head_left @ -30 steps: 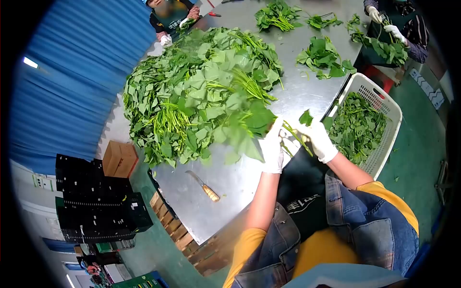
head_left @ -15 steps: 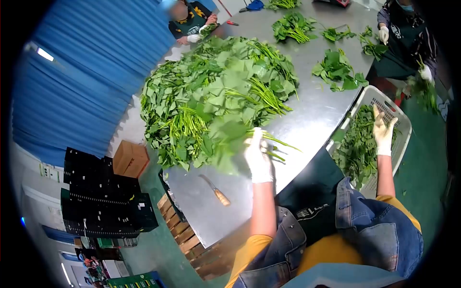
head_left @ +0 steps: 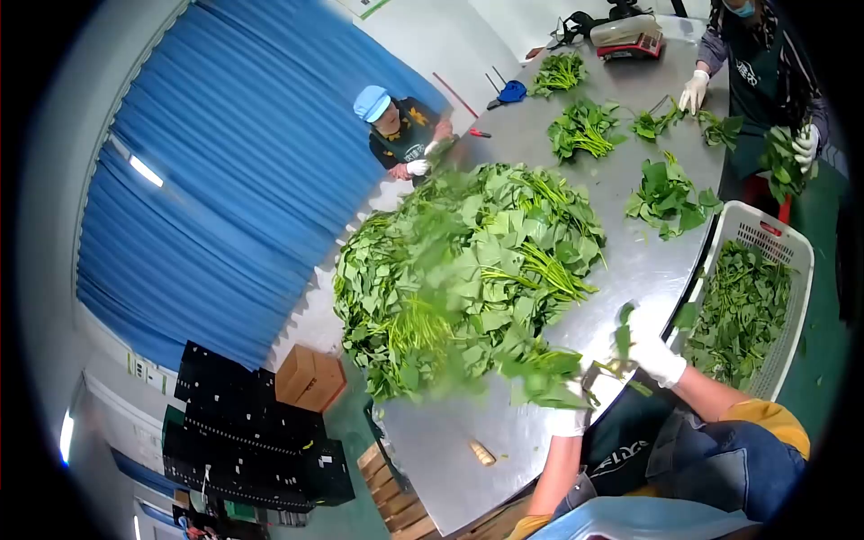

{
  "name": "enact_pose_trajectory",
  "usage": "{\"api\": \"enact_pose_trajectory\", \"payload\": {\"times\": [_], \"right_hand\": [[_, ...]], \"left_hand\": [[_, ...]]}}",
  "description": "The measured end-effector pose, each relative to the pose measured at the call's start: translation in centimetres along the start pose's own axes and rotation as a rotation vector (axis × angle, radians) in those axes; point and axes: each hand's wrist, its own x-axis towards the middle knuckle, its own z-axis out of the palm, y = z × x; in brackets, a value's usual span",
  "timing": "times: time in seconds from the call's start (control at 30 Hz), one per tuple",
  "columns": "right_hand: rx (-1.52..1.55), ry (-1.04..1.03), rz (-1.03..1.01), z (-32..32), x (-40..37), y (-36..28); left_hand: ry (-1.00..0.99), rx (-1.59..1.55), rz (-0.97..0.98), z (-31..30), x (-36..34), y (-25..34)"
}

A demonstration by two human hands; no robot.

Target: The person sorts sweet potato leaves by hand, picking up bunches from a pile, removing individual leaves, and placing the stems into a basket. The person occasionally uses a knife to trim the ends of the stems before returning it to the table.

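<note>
My left hand [head_left: 571, 412], in a white glove, is closed round the stems of a small bunch of leafy greens [head_left: 545, 373] at the table's near edge. Close to its right is my gloved right hand [head_left: 657, 356], closed at the stem ends, with a loose green leaf [head_left: 623, 335] sticking up by its fingers; glare washes out the fingertips. Beyond both hands lies a big heap of leafy greens [head_left: 504, 270]. A knife's wooden handle [head_left: 481, 452] shows on the metal table [head_left: 432, 468]; its blade is hard to make out.
A white crate [head_left: 799, 297] holding greens stands at the right. Smaller bunches [head_left: 583, 128] lie along the far table, near a red scale [head_left: 630, 45]. Two co-workers handle greens, one at far left [head_left: 405, 135], one at far right [head_left: 760, 81]. Black crates [head_left: 243, 432] stand left.
My right hand has moved from above the white crate to beside my left hand. The left hand, still holding the bunch, has drawn nearer to my body. The view has shifted.
</note>
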Motion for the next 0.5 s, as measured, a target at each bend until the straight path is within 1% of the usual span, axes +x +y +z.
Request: {"api": "enact_pose_trajectory", "payload": {"times": [0.03, 0.1, 0.17, 0.23, 0.27, 0.3, 0.37, 0.43, 0.5], "right_hand": [[-0.116, -0.052, 0.0, -0.4, -1.2, -2.3], [0.378, 0.034, -0.296, -5.6, -0.6, 3.2], [0.84, 0.354, -0.21, -10.6, -0.6, 2.5], [1.063, 0.465, -0.178, -10.7, -2.5, -4.5], [1.034, 0.366, -0.181, -12.2, -2.8, -4.3], [0.671, 0.132, -0.229, -13.2, -2.2, -2.4], [-0.032, 0.229, -0.013, -6.5, -3.1, -7.0], [-0.252, -0.004, 0.019, -3.9, -2.2, -6.3], [-0.323, -0.173, 0.032, -1.6, -1.5, -5.3]], "left_hand": [[-0.029, 0.291, 0.023, -0.2, 0.0, 2.5], [0.068, -0.076, -0.062, -0.9, 0.3, 3.5], [0.131, -0.141, -0.002, -1.3, 1.3, 5.7], [0.282, -0.062, -0.148, 0.8, 0.7, 8.7], [0.203, -0.068, -0.09, 0.7, 1.0, 8.1], [0.224, -0.094, -0.11, 1.0, 1.0, 7.0], [0.074, -0.064, -0.088, 2.6, 0.9, 6.4], [0.015, 0.126, -0.027, 3.0, 0.1, 5.9], [0.063, -0.052, -0.16, 3.5, -0.4, 6.4]]}}
